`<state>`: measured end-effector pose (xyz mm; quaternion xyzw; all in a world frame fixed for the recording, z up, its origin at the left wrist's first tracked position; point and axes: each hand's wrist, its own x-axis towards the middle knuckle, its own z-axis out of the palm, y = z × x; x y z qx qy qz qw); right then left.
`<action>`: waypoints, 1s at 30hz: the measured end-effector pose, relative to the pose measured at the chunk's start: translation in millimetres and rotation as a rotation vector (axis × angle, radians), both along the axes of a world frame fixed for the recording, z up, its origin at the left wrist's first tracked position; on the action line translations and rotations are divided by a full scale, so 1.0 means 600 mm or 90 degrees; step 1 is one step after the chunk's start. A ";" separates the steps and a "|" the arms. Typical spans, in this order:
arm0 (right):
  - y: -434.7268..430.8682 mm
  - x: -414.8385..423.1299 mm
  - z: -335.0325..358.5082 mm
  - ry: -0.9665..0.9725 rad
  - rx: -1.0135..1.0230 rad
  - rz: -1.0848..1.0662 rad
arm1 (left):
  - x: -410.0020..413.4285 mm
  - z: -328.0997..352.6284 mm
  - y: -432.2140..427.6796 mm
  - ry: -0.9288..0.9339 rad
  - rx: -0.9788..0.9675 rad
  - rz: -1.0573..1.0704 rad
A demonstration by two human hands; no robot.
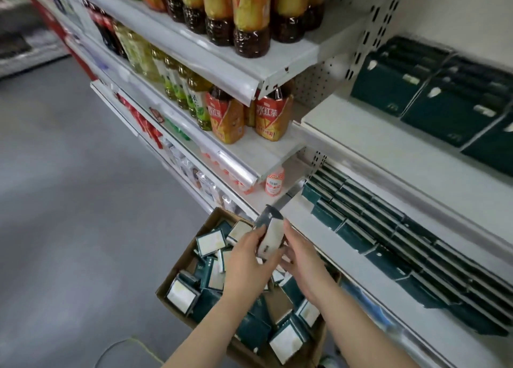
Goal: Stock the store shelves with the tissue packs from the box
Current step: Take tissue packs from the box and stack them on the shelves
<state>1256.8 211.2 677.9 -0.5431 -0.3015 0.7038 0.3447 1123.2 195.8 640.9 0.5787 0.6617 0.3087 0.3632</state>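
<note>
A shop aisle with a grey floor (55,201) runs along white shelves. The cardboard box (181,259) sits on the floor right by the bottom of the shelves, so the packs are a short reach away. It holds many loose packs (211,242) lying every which way.

Both hands are up over the box, close to the shelf front. The left hand (249,262) and the right hand (302,256) each wrap fingers on one tissue pack (270,237), one from each side, and it stands on end. I think they are turning it to match the row of green packs (369,223) on the low shelf (323,238).

That row sits a little back from the near edge, so there is bare white room in front. The shelf above (374,145) has bare room too, with big green packs (388,87) at the back. Drink bottles (224,120) fill the shelves to the left, so there is no room there
</note>
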 end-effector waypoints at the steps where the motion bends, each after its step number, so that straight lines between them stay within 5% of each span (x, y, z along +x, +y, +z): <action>1: 0.004 0.007 0.010 0.004 0.001 -0.017 | 0.001 0.005 -0.005 -0.004 0.025 -0.024; 9: 0.009 0.062 0.047 -0.098 0.017 -0.023 | -0.019 0.047 0.001 0.052 0.072 -0.245; 16: 0.013 0.113 0.071 -0.018 0.011 -0.067 | -0.054 0.125 0.065 -0.095 0.032 0.022; 20: 0.013 0.143 0.086 0.063 0.031 -0.082 | -0.046 0.153 0.095 -0.208 -0.157 -0.122; 23: 0.008 0.158 0.114 0.069 0.065 -0.071 | -0.021 0.172 0.114 -0.217 -0.172 -0.242; 30: 0.025 0.220 0.235 -0.312 0.247 -0.020 | 0.049 0.274 0.214 -0.160 0.001 -0.314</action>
